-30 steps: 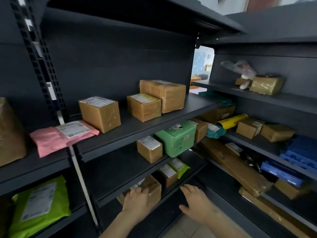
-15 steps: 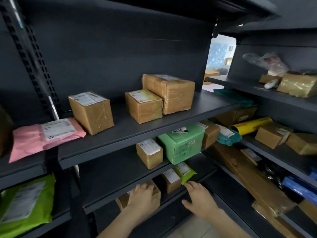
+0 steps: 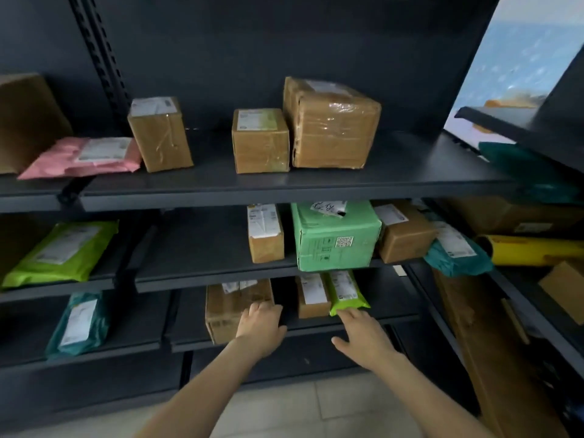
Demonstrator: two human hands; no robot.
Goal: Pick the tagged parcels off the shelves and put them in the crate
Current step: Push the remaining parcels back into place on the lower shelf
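- Fingers (image 3: 265,309) of the left hand (image 3: 260,327) are lying flat and slightly spread against the front of the brown box (image 3: 227,311) on the lowest shelf (image 3: 316,330), gripping nothing.
- Right hand (image 3: 360,335) is reaching, fingers loosely spread, tips touching the near end of the lime mailer (image 3: 346,292).
- Lime mailer is lying just right of the brown box, long axis running back into the shelf, so the right hand seems nearer.
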